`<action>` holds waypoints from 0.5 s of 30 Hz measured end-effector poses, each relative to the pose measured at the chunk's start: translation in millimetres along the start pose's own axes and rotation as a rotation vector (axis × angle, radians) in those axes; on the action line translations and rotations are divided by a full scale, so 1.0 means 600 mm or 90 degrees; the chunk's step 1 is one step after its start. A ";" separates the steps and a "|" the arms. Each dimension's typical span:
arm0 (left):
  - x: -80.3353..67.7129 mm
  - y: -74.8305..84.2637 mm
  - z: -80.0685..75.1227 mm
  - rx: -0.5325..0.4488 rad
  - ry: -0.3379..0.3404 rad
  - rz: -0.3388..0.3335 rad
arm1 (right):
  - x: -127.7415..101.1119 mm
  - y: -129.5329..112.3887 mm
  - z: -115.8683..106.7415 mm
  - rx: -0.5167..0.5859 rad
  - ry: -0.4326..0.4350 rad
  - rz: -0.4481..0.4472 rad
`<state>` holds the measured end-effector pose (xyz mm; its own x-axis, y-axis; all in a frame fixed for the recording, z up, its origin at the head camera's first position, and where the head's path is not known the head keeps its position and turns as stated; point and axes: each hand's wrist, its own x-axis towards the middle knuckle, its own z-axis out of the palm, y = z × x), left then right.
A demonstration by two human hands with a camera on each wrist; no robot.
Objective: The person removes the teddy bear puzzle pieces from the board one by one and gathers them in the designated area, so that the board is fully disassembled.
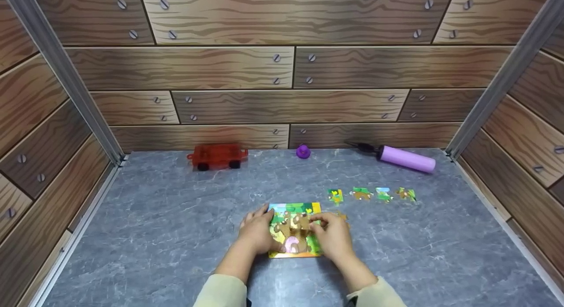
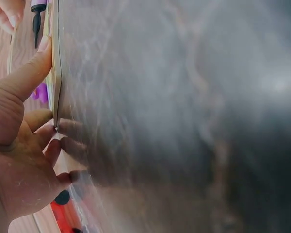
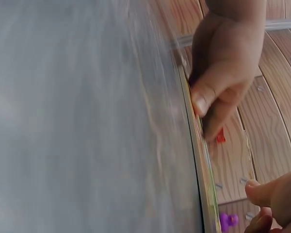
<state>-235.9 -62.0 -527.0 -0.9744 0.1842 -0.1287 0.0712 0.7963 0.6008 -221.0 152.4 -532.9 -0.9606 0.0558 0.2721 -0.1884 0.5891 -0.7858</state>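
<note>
A jigsaw board (image 1: 295, 207) with a cartoon bear picture lies flat in front of me, partly filled with pieces. Along its left edge rests my left hand (image 1: 256, 233), the thumb (image 2: 36, 65) pressing on the board and the other fingers spread near the far left corner. My right hand (image 1: 335, 236) is over the board's right side. Between its thumb and forefinger it pinches a brown jigsaw piece (image 1: 304, 222), mostly hidden by the fingers. Another piece (image 1: 343, 216) shows partly behind that hand. Loose pieces lie beyond, among them a green and yellow piece (image 1: 335, 195).
More loose pieces, including a brown and green piece (image 1: 361, 193), form a row at the right. Along the back wall stand a red toy cart (image 1: 218, 156), a small purple toy (image 1: 303, 151) and a lilac hand pump (image 1: 407, 159). Wood-patterned walls enclose the grey marbled tabletop (image 1: 167, 236).
</note>
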 end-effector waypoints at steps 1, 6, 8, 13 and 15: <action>0.000 0.000 0.000 0.000 -0.001 0.001 | 0.001 0.004 -0.007 -0.004 0.007 -0.001; 0.000 0.004 -0.001 0.000 -0.009 -0.003 | 0.004 0.023 -0.042 -0.009 0.025 0.006; 0.000 0.005 -0.002 -0.001 -0.011 -0.008 | 0.006 0.030 -0.054 -0.012 0.024 0.019; 0.000 0.003 -0.001 -0.003 -0.015 -0.012 | 0.015 0.045 -0.080 -0.015 0.012 0.052; -0.001 0.002 -0.001 -0.002 -0.016 -0.007 | 0.020 0.051 -0.092 -0.022 0.012 0.060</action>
<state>-235.7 -61.5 -525.8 -0.9696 0.1892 -0.1550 0.0593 0.7967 0.6014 -227.2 215.5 -523.0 -0.9697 0.1269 0.2086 -0.0900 0.6084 -0.7885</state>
